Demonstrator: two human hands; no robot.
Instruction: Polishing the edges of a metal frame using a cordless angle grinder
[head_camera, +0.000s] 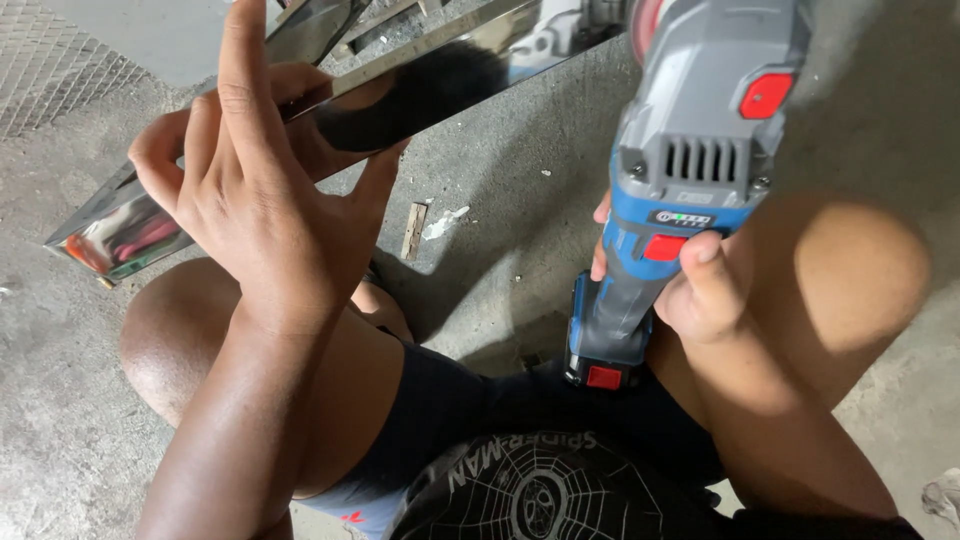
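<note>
Evidently, a cordless grinder (690, 150), grey and blue with red buttons, was gripped round its slim handle by the right hand (700, 290); it was judged heavy and rigid. A polished steel bar (400, 95), judged stiff and slippery, was steadied above the concrete floor (500, 230) by the loosely curled left hand (255, 190). A small label strip was seen on the grinder's blue neck.

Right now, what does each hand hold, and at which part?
The right hand holds a grey-blue cordless grinder by its handle, above the battery. The left hand grips the shiny metal bar near its middle.
</note>
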